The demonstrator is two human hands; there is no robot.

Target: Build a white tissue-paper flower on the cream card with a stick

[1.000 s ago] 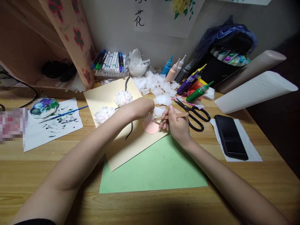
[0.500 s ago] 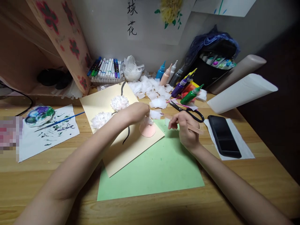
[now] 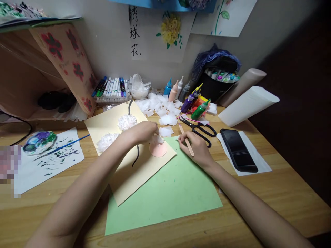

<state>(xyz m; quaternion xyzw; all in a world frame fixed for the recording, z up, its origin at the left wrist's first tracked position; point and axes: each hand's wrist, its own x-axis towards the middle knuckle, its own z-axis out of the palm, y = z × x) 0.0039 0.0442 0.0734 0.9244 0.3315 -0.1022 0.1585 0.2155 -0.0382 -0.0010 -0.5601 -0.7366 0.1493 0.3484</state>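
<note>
A cream card [image 3: 124,182] lies at an angle over a green sheet [image 3: 168,203]. It bears white ruffled paper flowers [image 3: 127,122], dark curved lines and a pink round patch [image 3: 158,150]. My left hand [image 3: 147,132] is closed at the top of the patch, beside a small white ruffled tuft [image 3: 156,139]; whatever its fingertips hold is hidden. Over the upper right of the green sheet, my right hand [image 3: 193,146] is closed around a flat wooden stick [image 3: 186,140], which slants between its fingers.
White paper pieces [image 3: 168,119], paint bottles [image 3: 199,110] and black scissors [image 3: 199,128] lie behind the hands. A black phone [image 3: 238,150] rests at the right on white paper. At left are a paint palette [image 3: 38,142] and a blue brush [image 3: 62,147]. Markers [image 3: 113,86] stand near the wall.
The view has shifted, showing more of the wall. My right hand has turned, and the stick now points up and away instead of out to the right. My left hand stays by the pink patch.
</note>
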